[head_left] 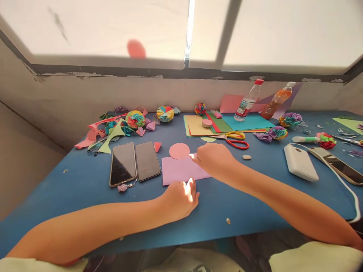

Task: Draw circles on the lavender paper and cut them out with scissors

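Observation:
A purple sheet of paper lies in front of me on the blue table. My left hand is closed at its near edge, with the fingers curled against the paper. Over the right part of the sheet, my right hand is closed, its fingertips at the far edge. A pink paper circle touches the sheet's far side, close to my right fingertips. The undersides of both hands are hidden. Behind my right hand lie scissors with red and yellow handles, beside a partly hidden light green circle.
Two phones lie to the left. Stacked coloured paper carries small pink circles. Two bottles stand behind. A white power bank with a cable is at right. Paper flowers and scraps line the back.

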Action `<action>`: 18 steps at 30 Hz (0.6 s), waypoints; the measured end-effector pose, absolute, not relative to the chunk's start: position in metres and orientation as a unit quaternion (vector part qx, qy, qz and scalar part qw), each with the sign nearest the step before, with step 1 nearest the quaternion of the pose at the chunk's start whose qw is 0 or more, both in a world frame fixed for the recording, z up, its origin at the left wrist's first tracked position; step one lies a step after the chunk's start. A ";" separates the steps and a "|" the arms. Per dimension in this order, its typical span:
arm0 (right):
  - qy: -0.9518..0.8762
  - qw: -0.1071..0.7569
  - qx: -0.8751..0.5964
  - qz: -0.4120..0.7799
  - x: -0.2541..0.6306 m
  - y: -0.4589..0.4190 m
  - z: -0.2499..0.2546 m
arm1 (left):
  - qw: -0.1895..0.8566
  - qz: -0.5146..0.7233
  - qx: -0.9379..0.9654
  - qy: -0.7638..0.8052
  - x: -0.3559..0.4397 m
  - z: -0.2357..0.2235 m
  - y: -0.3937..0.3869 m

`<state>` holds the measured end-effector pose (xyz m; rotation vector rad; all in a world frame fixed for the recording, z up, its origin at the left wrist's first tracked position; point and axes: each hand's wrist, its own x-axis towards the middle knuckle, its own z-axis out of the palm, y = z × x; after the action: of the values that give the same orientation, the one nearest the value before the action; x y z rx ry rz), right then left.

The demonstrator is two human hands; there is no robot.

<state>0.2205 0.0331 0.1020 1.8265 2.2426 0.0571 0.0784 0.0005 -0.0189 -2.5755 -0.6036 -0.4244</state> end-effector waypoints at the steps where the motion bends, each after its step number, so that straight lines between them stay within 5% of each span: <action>1: 0.780 0.133 0.610 0.031 0.218 0.034 0.100 | 0.230 -0.150 -0.936 -0.219 0.078 -0.019 0.000; 7: 0.776 0.103 0.614 0.102 0.215 0.042 0.093 | 0.223 -0.140 -0.942 -0.206 0.078 -0.024 0.001; 18: 0.707 0.060 0.704 0.040 0.227 0.071 0.095 | 0.183 -0.105 -0.956 -0.203 0.076 -0.027 0.001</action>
<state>0.2267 0.0706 0.0950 2.1297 2.1399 0.1202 0.0756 0.0013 -0.0268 -2.6971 -0.5737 -0.2954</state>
